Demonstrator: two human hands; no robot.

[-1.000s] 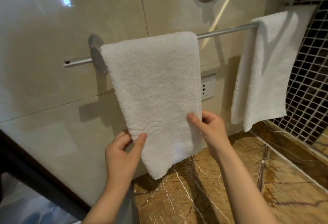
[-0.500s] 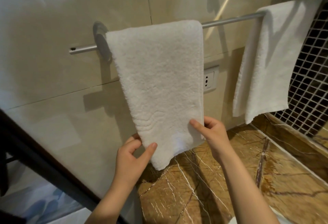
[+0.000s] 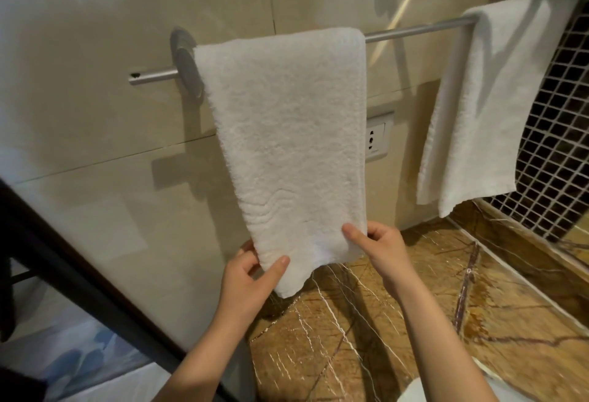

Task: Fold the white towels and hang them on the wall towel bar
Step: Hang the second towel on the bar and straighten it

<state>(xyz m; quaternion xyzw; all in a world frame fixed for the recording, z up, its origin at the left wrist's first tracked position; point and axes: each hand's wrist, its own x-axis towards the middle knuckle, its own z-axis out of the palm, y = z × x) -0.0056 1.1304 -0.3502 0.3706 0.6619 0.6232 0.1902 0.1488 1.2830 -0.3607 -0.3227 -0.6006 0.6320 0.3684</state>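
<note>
Glossy wall tiles back the bar [image 3: 414,30], where one towel [image 3: 287,146] hangs at 12 o'clock, its lower corners pinched by left hand [image 3: 245,280] and right hand [image 3: 381,250] fingers, seemingly to square it, a second towel [image 3: 484,108] at 2 o'clock.

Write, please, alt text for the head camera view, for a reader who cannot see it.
Two bare hands pinch the lower corners of a folded white towel draped over a wall towel bar, left hand and right hand. A second white towel hangs farther right on the bar, above a brown marble counter; a wall socket shows between the towels.
</note>
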